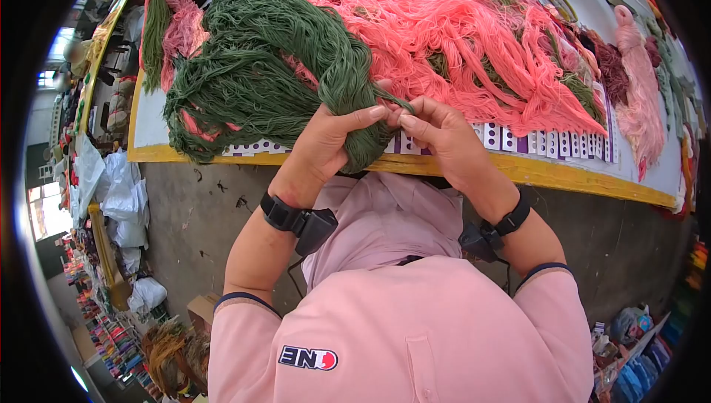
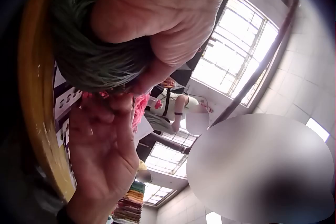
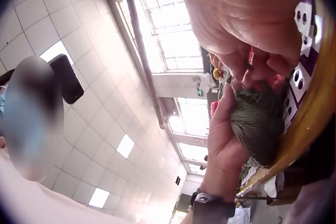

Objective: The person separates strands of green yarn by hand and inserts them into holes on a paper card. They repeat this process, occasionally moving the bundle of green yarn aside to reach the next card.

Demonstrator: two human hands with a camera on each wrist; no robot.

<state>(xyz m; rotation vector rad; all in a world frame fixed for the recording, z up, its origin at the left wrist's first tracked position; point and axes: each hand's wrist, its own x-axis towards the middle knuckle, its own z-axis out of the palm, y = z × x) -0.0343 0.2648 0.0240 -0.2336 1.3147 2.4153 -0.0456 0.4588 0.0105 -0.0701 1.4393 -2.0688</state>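
Observation:
A thick hank of dark green yarn (image 1: 259,70) lies over the table's near edge, its looped end hanging down. My left hand (image 1: 324,136) grips that looped end, with the thumb across the front. Close beside it, my right hand (image 1: 453,142) pinches a thin twisted strand of green yarn (image 1: 398,102) between thumb and fingers. The hands nearly meet at this strand. In the right wrist view, a small red piece (image 3: 251,55) shows among the right hand's fingers, mostly hidden by them. A broad heap of coral pink yarn (image 1: 444,33) spreads behind both hands.
White cards with dark holes (image 1: 552,143) line the table's yellow front edge (image 1: 563,173). A pale pink hank (image 1: 638,92) lies at the right, scissors (image 1: 559,3) farther back. White plastic bags (image 1: 122,188) hang at the left. Another person (image 2: 176,106) is in the background.

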